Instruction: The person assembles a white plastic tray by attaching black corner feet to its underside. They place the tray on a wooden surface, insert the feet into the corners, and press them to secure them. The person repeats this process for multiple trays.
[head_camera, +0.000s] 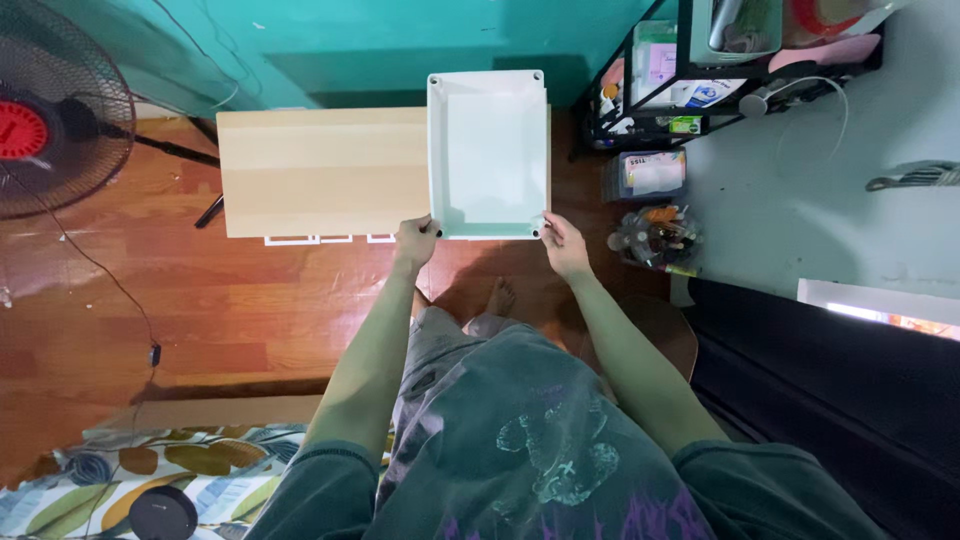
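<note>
A shallow white rectangular tray (488, 82) lies on the right end of a pale wooden table (320, 170), its open side up. My left hand (417, 240) grips the tray's near left corner. At the near right corner, my right hand (563, 243) holds the rim, fingers pinched on it. Both arms reach forward from my body, and a bare foot (499, 297) shows on the floor below the tray.
A standing fan (50, 125) is at the far left on the reddish wooden floor (230, 300). A black wire shelf (700, 70) with bottles and boxes stands at the right, with clear containers (655, 205) beside it. A patterned cloth (150, 480) lies at the lower left.
</note>
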